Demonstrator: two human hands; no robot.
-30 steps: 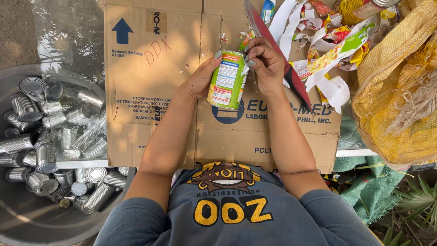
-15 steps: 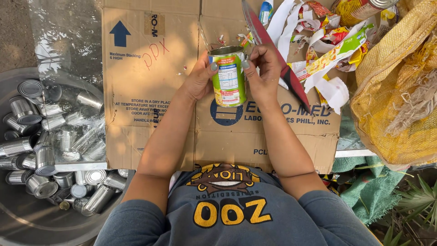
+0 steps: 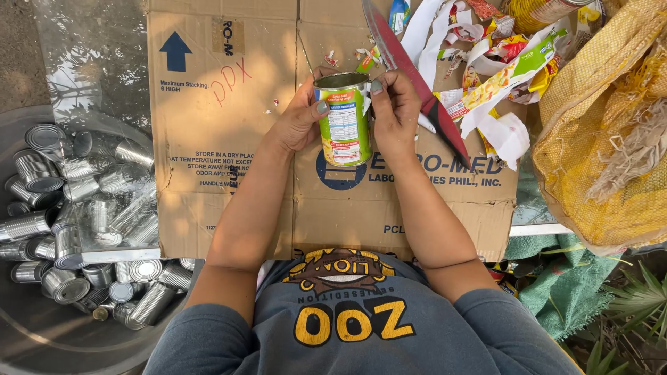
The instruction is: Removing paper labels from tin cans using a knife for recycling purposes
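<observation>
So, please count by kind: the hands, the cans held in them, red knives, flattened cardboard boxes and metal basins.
Hands: 2, left hand and right hand
Labelled can: 1
Red knife: 1
Flattened cardboard box: 1
Metal basin: 1
Total: 6

We note a grey-blue short-sleeved T-shirt (image 3: 347,326) with yellow print, bare forearms, and grey-painted fingernails (image 3: 322,107).

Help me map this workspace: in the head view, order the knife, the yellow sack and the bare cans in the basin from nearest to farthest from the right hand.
1. Knife: red blade just beside the right hand, toward the paper scraps.
2. Yellow sack: farther out on that same side.
3. Bare cans: farthest, in the basin across the cardboard, past the left hand.
</observation>
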